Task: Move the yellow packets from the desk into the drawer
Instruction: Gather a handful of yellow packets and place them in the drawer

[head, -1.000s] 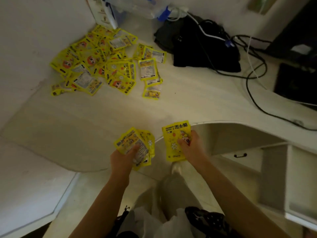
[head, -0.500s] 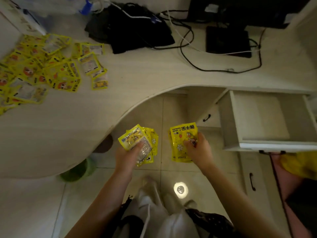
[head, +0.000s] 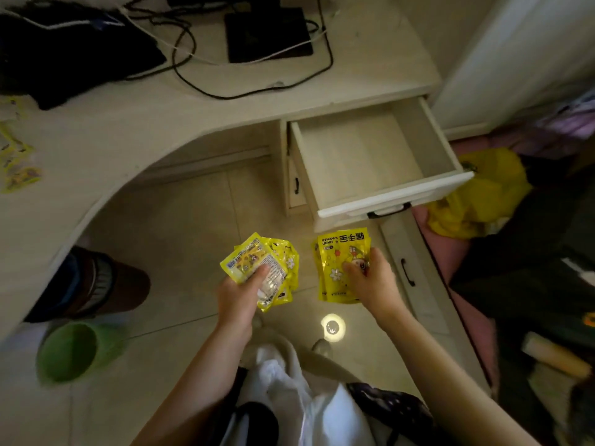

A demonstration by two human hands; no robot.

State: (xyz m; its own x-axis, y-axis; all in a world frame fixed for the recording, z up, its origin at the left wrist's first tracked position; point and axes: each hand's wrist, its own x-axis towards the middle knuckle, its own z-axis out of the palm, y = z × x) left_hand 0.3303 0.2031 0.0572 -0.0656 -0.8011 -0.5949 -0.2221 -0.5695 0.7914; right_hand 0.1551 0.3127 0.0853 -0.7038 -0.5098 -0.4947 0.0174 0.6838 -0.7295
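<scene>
My left hand (head: 239, 294) grips a fanned stack of yellow packets (head: 254, 264) above the floor. My right hand (head: 370, 281) holds another small stack of yellow packets (head: 338, 252), printed side up, just below the front of the pulled-out drawer (head: 391, 197). The drawer is white and nothing lies inside it. A few more yellow packets (head: 16, 165) lie on the desk (head: 106, 130) at the far left edge of the view.
Black cables (head: 199, 82), a black box (head: 267, 30) and a dark bag (head: 64, 53) sit on the desk. A green bin (head: 70, 349) and a brown container (head: 106, 281) stand under it. A yellow bag (head: 476, 194) lies right of the drawer. A shut lower drawer (head: 409, 268) is below.
The view has swung right, away from the packet pile. The drawer now sits closer and more central, and both hands with their packets are nearer to its front.
</scene>
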